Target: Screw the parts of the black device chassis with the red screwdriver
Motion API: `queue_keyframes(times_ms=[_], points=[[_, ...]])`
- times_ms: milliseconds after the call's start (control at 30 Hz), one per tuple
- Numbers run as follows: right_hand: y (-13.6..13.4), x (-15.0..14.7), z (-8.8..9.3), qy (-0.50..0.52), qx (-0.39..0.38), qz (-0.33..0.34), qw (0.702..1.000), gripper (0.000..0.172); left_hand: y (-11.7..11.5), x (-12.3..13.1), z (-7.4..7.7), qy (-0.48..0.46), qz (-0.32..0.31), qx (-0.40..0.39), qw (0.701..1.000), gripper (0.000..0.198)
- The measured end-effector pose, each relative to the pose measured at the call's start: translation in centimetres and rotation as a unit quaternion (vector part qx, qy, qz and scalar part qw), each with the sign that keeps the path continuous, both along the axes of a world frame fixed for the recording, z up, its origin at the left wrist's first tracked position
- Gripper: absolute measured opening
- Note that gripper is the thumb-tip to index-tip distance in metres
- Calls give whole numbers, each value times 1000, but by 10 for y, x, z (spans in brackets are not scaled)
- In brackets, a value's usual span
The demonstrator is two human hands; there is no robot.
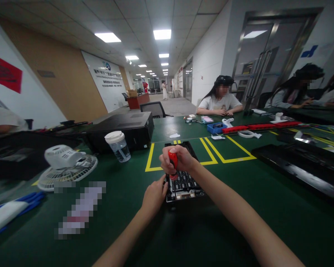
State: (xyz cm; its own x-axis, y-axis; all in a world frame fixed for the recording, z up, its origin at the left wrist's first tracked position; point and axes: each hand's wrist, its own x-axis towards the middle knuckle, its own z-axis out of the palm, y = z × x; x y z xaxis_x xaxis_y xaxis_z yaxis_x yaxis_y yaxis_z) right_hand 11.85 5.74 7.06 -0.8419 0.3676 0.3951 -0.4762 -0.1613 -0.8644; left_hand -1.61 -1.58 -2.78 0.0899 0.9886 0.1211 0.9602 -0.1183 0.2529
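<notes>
Both 2 hands are at the black unit (pixel 185 184), which lies approx. mid-tabletop (pixel 117 226), toward the near edge, its far end by the yellow tape (pixel 239 160). R hand (pixel 180 157) is clenched round a red driver (pixel 173 157), held roughly upright over the unit's left half; tip hidden, so can't tell what it's seated on. L hand (pixel 155 193) is at the unit's left edge, fingers just beside the driver; can't tell if they're pinching the rim or only bracing.

Main risk, prob.: a slip. If pressure goes in at an angle, the tip could skid over the gridded surface & scratch it, or jab L fingers, they're that close. If L hand braces only 1 side, twisting could swivel the unit. Cup (pixel 121 150), toward the tabletop's left edge, is well apart, so low spill risk.
</notes>
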Motion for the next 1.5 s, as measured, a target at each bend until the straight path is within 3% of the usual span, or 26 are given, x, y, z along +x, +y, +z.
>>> queue_keyframes(times_ms=[233, 700, 1500], points=[[-2, 2, -2, 33, -9, -13, 999, 21, 1, 0, -3, 3, 2, -1, 1000, 41], [-8, -7, -10, 85, -2, 22, 996, 26, 2, 0, -4, 5, 4, 4, 1000, 38], [-23, -3, -5, 65, 0, -100, 993, 24, 1, 0, -5, 20, 2, 13, 1000, 39]])
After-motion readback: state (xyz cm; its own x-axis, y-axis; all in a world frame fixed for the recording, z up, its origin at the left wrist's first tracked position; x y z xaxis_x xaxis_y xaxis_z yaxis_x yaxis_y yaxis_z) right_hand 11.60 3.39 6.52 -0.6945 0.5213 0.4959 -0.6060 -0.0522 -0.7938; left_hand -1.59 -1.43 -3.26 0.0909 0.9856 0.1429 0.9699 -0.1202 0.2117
